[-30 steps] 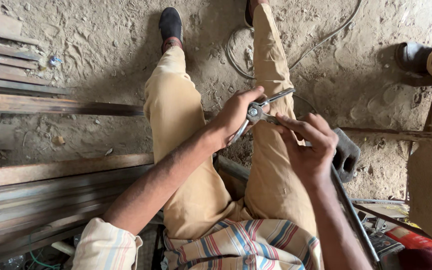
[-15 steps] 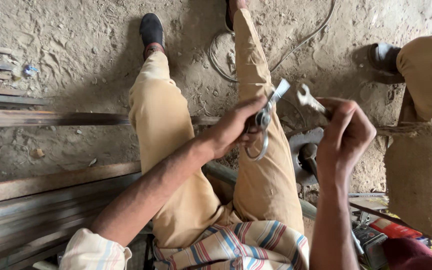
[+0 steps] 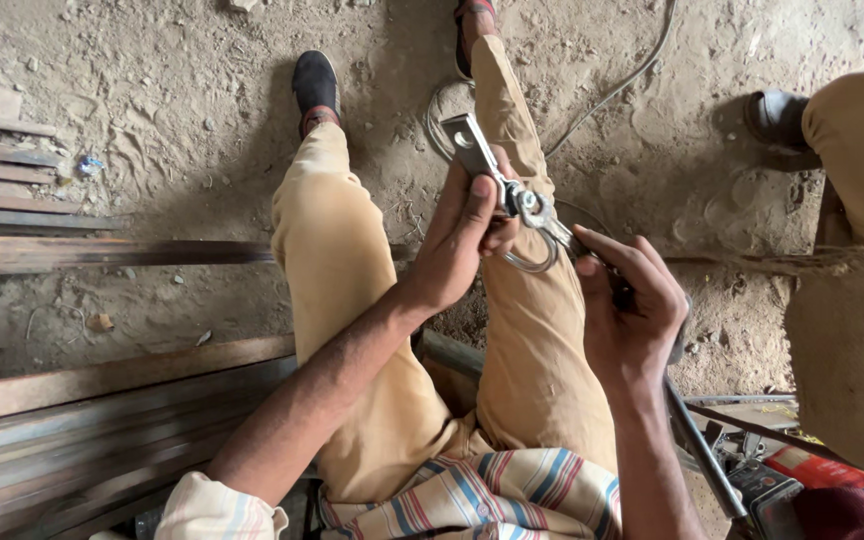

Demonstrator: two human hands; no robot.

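My left hand (image 3: 462, 240) wrapped tight round flat metal bracket (image 3: 482, 160), held above right knee. Right hand (image 3: 627, 310), apart from bracket half second ago, now back beside it, fingers pinched closed on thin tool at bracket's bolt (image 3: 529, 203). Suggests fastening resumed.

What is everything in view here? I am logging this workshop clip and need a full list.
metal bracket with bolt and wire ring: one, silvery, held up over the right knee
tool: one, dark, at the bolt; kind unclear
metal bars: several, rusty grey, lower left
planks: a few, grey-brown, far left
cable: one, pale, looping over the dirt floor
sack: one, tan, right edge
another person's leg: one, tan trousers, upper right
clutter of tools: several, red and dark, lower right
left hand: grips the bracket
right hand: grips the tool
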